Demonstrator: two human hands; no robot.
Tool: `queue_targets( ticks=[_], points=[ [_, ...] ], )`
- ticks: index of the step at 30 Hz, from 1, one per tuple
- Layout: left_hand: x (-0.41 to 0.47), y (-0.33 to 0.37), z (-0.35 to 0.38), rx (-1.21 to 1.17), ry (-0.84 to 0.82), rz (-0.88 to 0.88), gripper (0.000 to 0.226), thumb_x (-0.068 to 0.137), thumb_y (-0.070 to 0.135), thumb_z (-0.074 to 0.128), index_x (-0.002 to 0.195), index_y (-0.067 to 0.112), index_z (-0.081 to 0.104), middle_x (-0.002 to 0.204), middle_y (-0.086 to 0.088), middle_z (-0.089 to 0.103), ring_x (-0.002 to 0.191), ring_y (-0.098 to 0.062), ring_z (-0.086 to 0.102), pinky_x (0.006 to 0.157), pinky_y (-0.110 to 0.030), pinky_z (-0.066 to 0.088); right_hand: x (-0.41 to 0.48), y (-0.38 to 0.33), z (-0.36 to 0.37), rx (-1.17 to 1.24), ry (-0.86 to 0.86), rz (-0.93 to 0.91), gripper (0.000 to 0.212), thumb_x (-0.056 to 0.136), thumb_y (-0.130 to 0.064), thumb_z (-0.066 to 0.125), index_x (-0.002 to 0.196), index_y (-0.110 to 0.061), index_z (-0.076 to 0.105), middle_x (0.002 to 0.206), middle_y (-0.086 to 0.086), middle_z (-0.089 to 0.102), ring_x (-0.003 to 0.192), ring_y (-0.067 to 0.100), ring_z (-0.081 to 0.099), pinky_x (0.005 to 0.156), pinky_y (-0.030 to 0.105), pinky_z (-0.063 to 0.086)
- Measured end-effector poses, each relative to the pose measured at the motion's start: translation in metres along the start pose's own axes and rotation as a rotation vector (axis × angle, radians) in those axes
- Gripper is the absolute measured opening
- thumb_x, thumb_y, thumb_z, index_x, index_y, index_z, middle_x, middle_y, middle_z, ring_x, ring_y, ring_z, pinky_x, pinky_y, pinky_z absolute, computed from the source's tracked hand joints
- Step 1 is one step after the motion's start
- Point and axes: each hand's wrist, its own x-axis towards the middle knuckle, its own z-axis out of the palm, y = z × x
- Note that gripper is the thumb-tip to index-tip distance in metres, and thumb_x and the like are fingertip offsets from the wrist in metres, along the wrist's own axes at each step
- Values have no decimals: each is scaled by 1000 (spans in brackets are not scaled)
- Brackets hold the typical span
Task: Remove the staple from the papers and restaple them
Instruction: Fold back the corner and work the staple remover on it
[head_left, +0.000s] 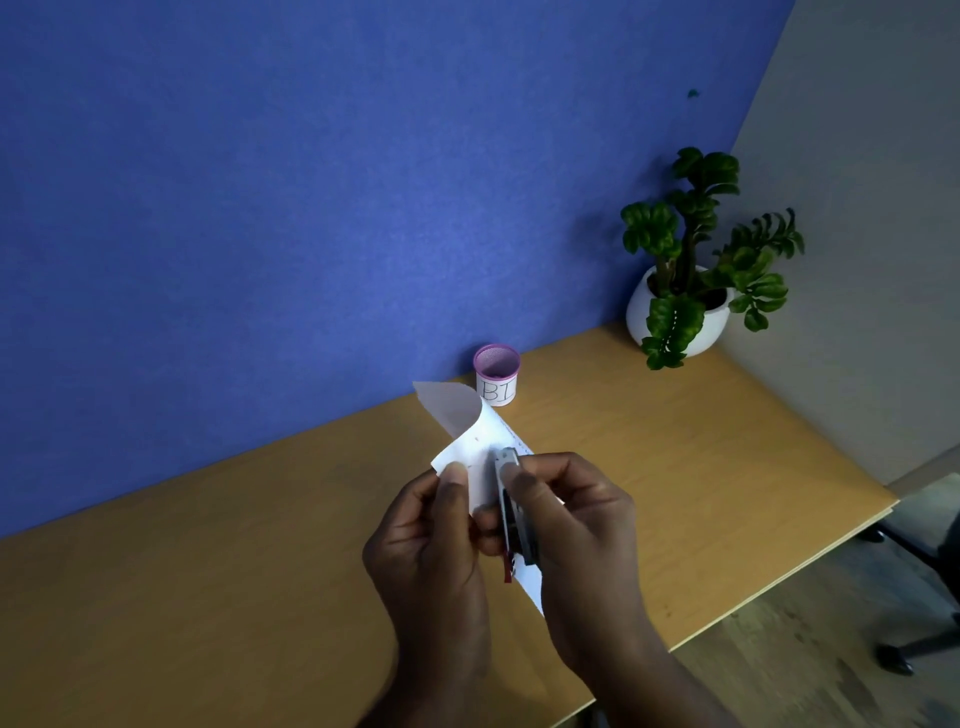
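A small metal stapler (511, 499) is gripped in the right hand (576, 525), the fingers curled around its body and the thumb laid along its silver top, so that the hand is closed on it. The white papers (480, 452) are pinched at their near left corner between the thumb and fingers of the left hand (431, 540), and are held up above the desk with the stapler pressed against their right edge. The top sheet is curled over at its far tip into a soft fold. Faint print runs along the papers' right edge but cannot be read. Behind them, against the blue felt-like partition (311, 182), a purple mesh cup (497, 373) is set on the smooth wooden desk (208, 571); its white label is hand-lettered "BI". A leafy plant in a round white pot (675, 306) is placed in the far corner.
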Motion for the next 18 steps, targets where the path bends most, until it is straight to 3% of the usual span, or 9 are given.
queue_targets(
  ticks=[3, 5, 8, 11, 14, 18],
  points=[
    [0, -1, -1, 24, -17, 39, 33, 90, 43, 74, 77, 14, 80, 62, 6, 71, 60, -9, 64, 56, -30, 56, -1, 2, 2, -261, 50, -138, 21, 83, -33, 83, 78, -14, 75, 62, 10, 73, 49, 22, 64, 49, 32, 49],
    [0, 0, -2, 19, -28, 31, 32, 90, 45, 74, 83, 15, 84, 69, 4, 77, 67, -9, 70, 63, -31, 60, -2, 2, 3, -412, 87, -234, 21, 79, -41, 83, 79, -20, 77, 69, 3, 76, 59, 19, 71, 54, 35, 56],
    [2, -2, -3, 28, -47, 36, 28, 89, 43, 74, 85, 16, 85, 74, 2, 79, 74, -15, 70, 74, -40, 60, -2, 1, 1, -514, 104, -328, 19, 78, -44, 81, 84, -26, 80, 84, -3, 78, 76, 20, 77, 62, 44, 63],
    [-1, -1, -5, 54, -77, 60, 23, 86, 35, 71, 95, 25, 89, 85, 0, 86, 80, -12, 77, 74, -36, 62, -2, 1, 1, -534, 76, -367, 14, 80, -44, 80, 88, -32, 80, 91, -7, 78, 83, 19, 76, 63, 45, 62],
    [-4, 3, -8, 109, -98, 114, 22, 90, 31, 71, 102, 34, 89, 92, 3, 88, 83, -9, 81, 70, -23, 62, -2, 0, 2, -503, 35, -386, 9, 83, -43, 80, 91, -39, 78, 94, -7, 78, 89, 19, 76, 63, 40, 62],
    [-2, 2, -9, 179, -112, 201, 18, 97, 33, 74, 107, 38, 88, 94, 7, 88, 86, -10, 82, 73, -28, 65, 0, 0, 0, -494, 12, -422, 10, 88, -31, 82, 95, -37, 78, 98, -6, 78, 92, 17, 76, 66, 22, 58]
  ],
)
